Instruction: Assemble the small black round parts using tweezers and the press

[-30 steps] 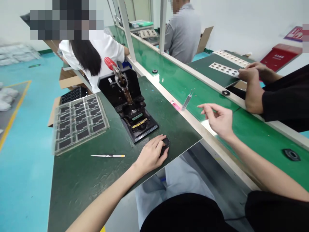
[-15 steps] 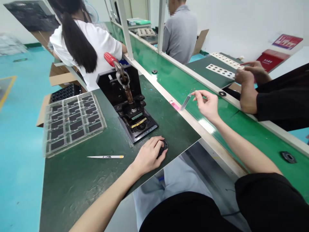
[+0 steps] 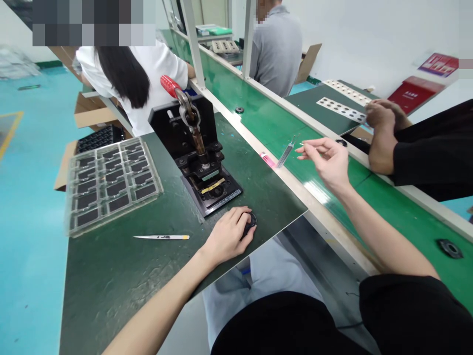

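Note:
My left hand (image 3: 228, 235) is closed around a round black part (image 3: 252, 223) at the front edge of the table, its fingers covering much of it. Over the green belt, my right hand (image 3: 327, 161) is pinched on a thin whitish stick (image 3: 302, 144), of which only a short end shows. Just left of that hand, a small bundle of thin grey sticks (image 3: 285, 155) leans at the belt's rail, beside a pink packet (image 3: 268, 159). Beyond my left hand stands a black toggle-clamp press (image 3: 201, 158) with a red handle, its base bearing a yellow strip.
A clear plastic tray (image 3: 159, 190) of flat black pieces lies on the left, with white tweezers (image 3: 161, 237) in front. Black round parts (image 3: 449, 248) sit along the green conveyor belt (image 3: 399, 197). Across it, a co-worker's hands (image 3: 384, 116) work near perforated white strips (image 3: 340, 109).
My right hand has drawn back to the right from the bundle of sticks, with a thin stick now showing at its fingertips. My left hand stays on the black part.

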Demonstrator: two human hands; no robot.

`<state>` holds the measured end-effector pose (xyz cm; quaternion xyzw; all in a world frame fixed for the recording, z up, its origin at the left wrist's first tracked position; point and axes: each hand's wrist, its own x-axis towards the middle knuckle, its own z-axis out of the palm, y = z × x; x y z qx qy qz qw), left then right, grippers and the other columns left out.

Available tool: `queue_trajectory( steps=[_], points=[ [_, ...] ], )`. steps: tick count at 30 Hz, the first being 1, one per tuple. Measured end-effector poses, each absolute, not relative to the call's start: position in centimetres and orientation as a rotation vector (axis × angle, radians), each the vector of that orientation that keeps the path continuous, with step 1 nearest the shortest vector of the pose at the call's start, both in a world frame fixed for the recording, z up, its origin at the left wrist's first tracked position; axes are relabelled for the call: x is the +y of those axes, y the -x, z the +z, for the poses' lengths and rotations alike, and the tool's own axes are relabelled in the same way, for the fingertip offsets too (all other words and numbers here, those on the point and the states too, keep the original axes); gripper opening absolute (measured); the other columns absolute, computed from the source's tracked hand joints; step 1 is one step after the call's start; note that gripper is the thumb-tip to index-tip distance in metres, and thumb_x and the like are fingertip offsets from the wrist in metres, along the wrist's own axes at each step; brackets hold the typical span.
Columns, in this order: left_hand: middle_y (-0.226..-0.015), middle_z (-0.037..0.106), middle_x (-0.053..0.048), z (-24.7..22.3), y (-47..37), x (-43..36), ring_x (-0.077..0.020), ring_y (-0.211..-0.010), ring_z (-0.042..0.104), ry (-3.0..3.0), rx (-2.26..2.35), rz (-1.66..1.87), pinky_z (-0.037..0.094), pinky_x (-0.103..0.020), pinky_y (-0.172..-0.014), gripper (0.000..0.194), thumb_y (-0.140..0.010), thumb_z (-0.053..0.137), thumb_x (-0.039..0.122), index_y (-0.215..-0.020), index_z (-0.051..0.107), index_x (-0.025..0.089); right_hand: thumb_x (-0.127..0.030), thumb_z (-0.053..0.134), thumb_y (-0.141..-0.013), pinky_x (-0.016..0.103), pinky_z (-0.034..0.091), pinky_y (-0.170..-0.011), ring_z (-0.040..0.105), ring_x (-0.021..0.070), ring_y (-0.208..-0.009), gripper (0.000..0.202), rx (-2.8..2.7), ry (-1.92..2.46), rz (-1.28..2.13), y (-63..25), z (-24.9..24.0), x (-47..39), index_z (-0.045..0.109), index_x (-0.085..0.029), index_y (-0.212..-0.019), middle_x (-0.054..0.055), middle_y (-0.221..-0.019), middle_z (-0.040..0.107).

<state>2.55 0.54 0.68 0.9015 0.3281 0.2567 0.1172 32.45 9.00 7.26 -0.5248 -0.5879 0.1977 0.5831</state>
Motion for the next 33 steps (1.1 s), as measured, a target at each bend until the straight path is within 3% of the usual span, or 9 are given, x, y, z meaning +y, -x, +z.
queue_trajectory(
  steps=[5,10,16,23,33],
  points=[
    [-0.121,0.069,-0.013,0.6,-2.5,0.5,-0.0256,-0.111,0.068,-2.662,0.956,0.73,0.06,-0.041,-0.094,0.008,-0.101,0.055,0.027,-0.098,0.054,0.02,-0.057,0.077,-0.085,0.04,0.064,-0.086,0.074,0.0201,-0.085,0.037,-1.282,1.173,0.556,-32.5,6.2,9.8,0.063,-0.025,-0.096,0.007,-0.095,0.079],
    [-0.121,0.069,-0.013,0.6,-2.4,0.6,-0.0257,-0.11,0.068,-2.666,0.954,0.724,0.06,-0.042,-0.093,0.009,-0.102,0.053,0.028,-0.098,0.054,0.02,-0.055,0.066,-0.092,0.036,0.059,-0.08,0.071,0.0193,-0.089,0.035,-1.306,1.201,0.541,-33.3,5.2,10.1,0.068,-0.026,-0.111,0.007,-0.101,0.078],
    [-0.122,0.069,-0.013,0.7,-2.4,0.6,-0.0258,-0.11,0.068,-2.674,0.95,0.711,0.061,-0.042,-0.093,0.009,-0.102,0.053,0.028,-0.099,0.055,0.019,-0.059,0.066,-0.091,0.035,0.055,-0.075,0.067,0.0189,-0.08,0.035,-1.364,1.245,0.479,-33.2,5.6,9.6,0.073,-0.025,-0.097,0.006,-0.088,0.077],
    [-0.122,0.068,-0.013,0.8,-2.4,0.6,-0.0256,-0.11,0.068,-2.666,0.956,0.707,0.06,-0.042,-0.095,0.008,-0.102,0.053,0.028,-0.1,0.055,0.02,-0.057,0.07,-0.087,0.035,0.055,-0.074,0.067,0.0196,-0.089,0.042,-1.338,1.233,0.652,-34.2,5.1,9.3,0.075,-0.029,-0.118,0.006,-0.105,0.075],
    [-0.122,0.068,-0.013,0.9,-2.4,0.6,-0.026,-0.11,0.068,-2.67,0.951,0.699,0.06,-0.043,-0.095,0.009,-0.101,0.053,0.028,-0.1,0.056,0.02,-0.05,0.084,-0.075,0.032,0.054,-0.07,0.065,0.0161,-0.078,0.034,-1.203,1.154,0.793,-33.9,4.7,9.9,0.077,-0.026,-0.098,0.005,-0.096,0.078]
  ],
)
